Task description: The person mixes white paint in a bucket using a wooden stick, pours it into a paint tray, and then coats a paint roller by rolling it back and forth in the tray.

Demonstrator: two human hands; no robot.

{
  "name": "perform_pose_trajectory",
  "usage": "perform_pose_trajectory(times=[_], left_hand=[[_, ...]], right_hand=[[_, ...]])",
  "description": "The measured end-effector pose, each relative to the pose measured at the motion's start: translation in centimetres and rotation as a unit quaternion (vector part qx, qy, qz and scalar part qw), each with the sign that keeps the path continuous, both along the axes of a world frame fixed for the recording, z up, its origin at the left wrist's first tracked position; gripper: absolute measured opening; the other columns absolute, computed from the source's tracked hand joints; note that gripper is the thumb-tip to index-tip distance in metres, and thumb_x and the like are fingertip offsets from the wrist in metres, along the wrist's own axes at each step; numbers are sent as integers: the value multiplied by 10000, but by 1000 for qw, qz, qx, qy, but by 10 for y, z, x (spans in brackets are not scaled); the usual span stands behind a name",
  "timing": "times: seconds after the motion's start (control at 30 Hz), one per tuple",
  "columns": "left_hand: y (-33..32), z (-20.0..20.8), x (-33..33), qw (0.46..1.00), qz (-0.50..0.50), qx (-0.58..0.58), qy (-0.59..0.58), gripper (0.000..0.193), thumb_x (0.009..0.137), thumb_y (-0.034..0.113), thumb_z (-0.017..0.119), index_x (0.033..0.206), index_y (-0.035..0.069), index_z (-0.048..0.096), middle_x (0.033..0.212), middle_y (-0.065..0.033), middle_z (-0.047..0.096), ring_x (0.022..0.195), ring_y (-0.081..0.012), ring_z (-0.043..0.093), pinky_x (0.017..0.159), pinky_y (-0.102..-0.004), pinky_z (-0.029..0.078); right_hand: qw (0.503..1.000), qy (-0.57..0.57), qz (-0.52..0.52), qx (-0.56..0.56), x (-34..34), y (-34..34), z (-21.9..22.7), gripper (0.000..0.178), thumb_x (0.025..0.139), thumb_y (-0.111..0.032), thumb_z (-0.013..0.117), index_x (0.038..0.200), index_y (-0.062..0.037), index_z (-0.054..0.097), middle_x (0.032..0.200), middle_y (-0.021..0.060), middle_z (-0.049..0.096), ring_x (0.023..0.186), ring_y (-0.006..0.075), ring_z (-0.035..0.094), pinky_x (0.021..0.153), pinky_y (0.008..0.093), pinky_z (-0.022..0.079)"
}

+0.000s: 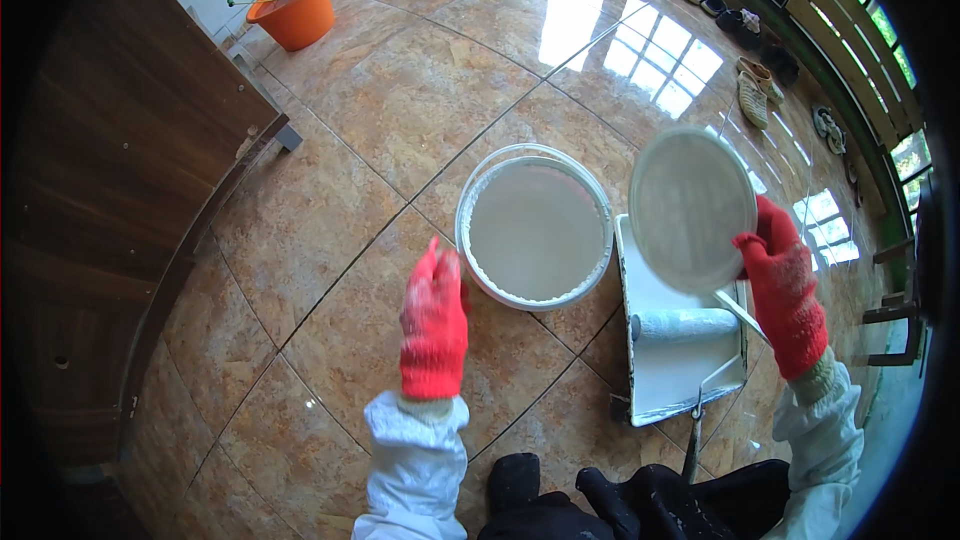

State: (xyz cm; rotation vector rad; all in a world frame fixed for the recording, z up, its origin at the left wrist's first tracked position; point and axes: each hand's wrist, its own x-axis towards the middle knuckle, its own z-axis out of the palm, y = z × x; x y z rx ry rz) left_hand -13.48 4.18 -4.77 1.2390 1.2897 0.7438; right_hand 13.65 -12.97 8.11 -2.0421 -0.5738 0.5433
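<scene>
My right hand (780, 280), in a red glove, grips a round translucent lid (692, 210) by its right edge and holds it up above the paint tray. The white paint tray (680, 390) lies on the floor, with a paint roller (685, 325) resting in it and a pale, narrow stick-like piece beside the roller. To the left of the tray stands a white bucket (467, 265) of whitish paint (535, 230), uncovered, its rim crusted. Just left of the bucket, my left hand (434, 325), also red-gloved, points its fingers upward and holds nothing.
Dark wooden furniture (130, 200) fills the left side. An orange bucket (295, 15) stands at the far left by the wall. Several shoes (755, 95) line the far right, near windows and a slatted wooden piece (850, 40). Glossy brown tiles (350, 270) cover the floor.
</scene>
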Motion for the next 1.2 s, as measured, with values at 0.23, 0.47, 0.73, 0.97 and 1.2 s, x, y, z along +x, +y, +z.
perform_pose_trajectory(times=[0.23, 0.47, 0.73, 0.97, 1.2], left_hand=[[66, 3, 33, 971, -156, 52, 175, 383, 884, 320, 615, 1102, 6, 594, 848, -84, 643, 690, -141, 607, 595, -292, 498], [29, 45, 54, 977, -138, 86, 135, 327, 866, 284, 635, 1024, -2, 618, 845, -100, 648, 736, -182, 625, 676, -325, 504], [19, 63, 77, 962, -156, 126, 187, 320, 858, 278, 636, 1023, 5, 624, 874, -127, 644, 781, -222, 634, 716, -341, 502], [28, 36, 55, 980, -109, 68, 152, 319, 858, 267, 645, 1039, 6, 621, 843, -74, 657, 738, -163, 627, 685, -316, 507], [35, 16, 8, 991, -87, -100, 25, 611, 918, 573, 458, 1184, 34, 570, 940, -91, 647, 780, -183, 626, 655, -321, 517]], right_hand=[[969, -215, 114, 49, -14, 47, -8, 499, 822, 75, 573, 1290, -82, 504, 1075, 120, 655, 985, 194, 651, 835, 321, 519], [947, -267, 173, 50, -19, 27, -18, 572, 788, 160, 549, 1308, -64, 469, 1217, 145, 590, 1010, 205, 635, 784, 297, 565], [967, -227, 110, 38, -15, 8, -12, 594, 777, 167, 552, 1321, -49, 448, 1292, 121, 542, 1069, 183, 590, 907, 311, 490], [930, -292, 215, 55, -34, 12, -10, 607, 800, 159, 572, 1343, -75, 439, 1366, 161, 482, 1036, 196, 605, 753, 287, 555], [791, -457, 392, -107, -87, 25, -34, 579, 788, -154, 684, 1298, -13, 451, 1115, 169, 589, 975, 323, 613, 753, 410, 524]])
